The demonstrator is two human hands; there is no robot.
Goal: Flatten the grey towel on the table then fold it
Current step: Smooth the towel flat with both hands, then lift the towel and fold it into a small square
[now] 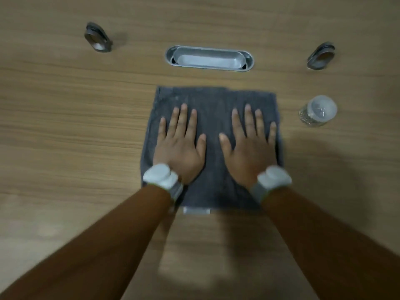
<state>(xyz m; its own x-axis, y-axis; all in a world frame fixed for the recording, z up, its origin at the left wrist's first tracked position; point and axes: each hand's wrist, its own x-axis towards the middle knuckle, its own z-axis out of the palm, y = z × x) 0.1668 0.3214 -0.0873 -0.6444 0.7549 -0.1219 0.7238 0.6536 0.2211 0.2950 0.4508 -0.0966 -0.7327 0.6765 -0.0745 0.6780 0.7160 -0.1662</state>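
Pressed palms down on grey towel (213,98): left hand (179,148), right hand (249,150), fingers (183,118) spread straight, pinching nothing. Lay flat, near-square, mid wooden desk (65,126). Judged soft, light, limp; likely best pinched at near corners for folding. Beyond: metal cable slot (209,58), dark oval fittings (97,37); clear jar (318,111) near right edge.

The towel (213,118) is showing a plain dark grey, a pale tag (196,211) lying at its near edge. The desk (65,126) under the towel is showing light brown wood grain. Beyond the towel, a cable slot (208,59) is gleaming silver. Both sleeves (108,245) are showing reddish brown.
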